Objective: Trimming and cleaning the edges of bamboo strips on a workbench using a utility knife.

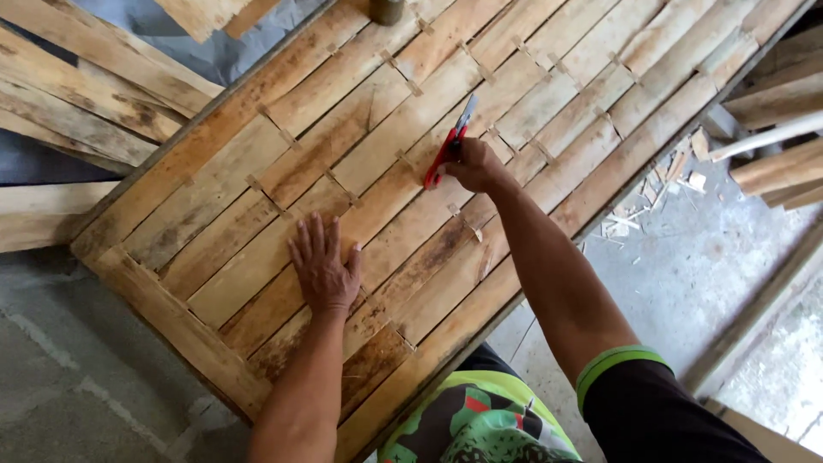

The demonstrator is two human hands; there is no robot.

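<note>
A large woven panel of flat bamboo slats (283, 163) in a wooden frame lies tilted across the floor in front of me. My left hand (324, 267) rests flat on the slats near the panel's lower middle, fingers spread, holding nothing. My right hand (477, 166) is closed around the red handles of a pair of cutters (449, 146), whose grey blades point up and away over a slat near the panel's centre.
Loose wooden planks (77, 94) lie at the upper left on grey sheeting. More planks and a pale pole (771, 133) sit at the right. Wood chips (651, 193) are scattered on the concrete floor beside the panel's right edge. A dark cylinder (386, 10) stands at the top.
</note>
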